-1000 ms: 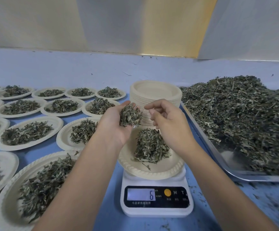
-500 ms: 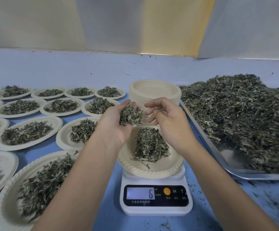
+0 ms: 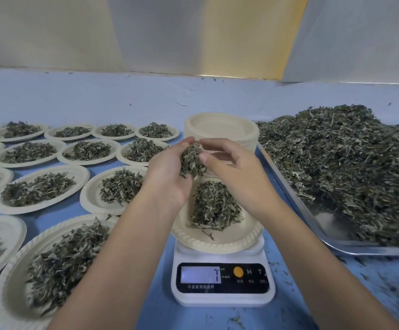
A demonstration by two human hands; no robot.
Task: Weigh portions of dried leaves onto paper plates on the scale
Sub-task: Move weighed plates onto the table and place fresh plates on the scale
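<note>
— What are the fingers doing?

— The left hand [image 3: 169, 179] is cupped, its fingers [image 3: 189, 140] curled round a handful of leaves [image 3: 192, 161]. The right hand [image 3: 237, 173] meets it from the other side. Its thumb [image 3: 204, 158] and forefinger are pressed into that same handful and pinch at it, with the other fingers bent loosely behind.

— And where is that handful?

— In the air, over the far edge of the plate [image 3: 217, 245] that sits on the scale [image 3: 222, 295]. Both hands hang above that plate, and neither touches it as far as I can tell.

— Anything on the plate?

— A pile [image 3: 214, 206] of the same dried leaves, heaped near the middle, with one stray sprig lying towards the near rim. The display [image 3: 200, 275] shows a 7.

— Further out?

— Just behind the hands stands a stack of plates [image 3: 222, 125], the top one bare. To the right a metal tray [image 3: 360, 250] holds a big heap of leaves [image 3: 336, 163], its edge close beside the scale. To the left, filled plates [image 3: 43, 188] lie in rows, each with its own small mound. It all rests on a blue table [image 3: 289, 313], with leaf crumbs scattered near the tray.
</note>
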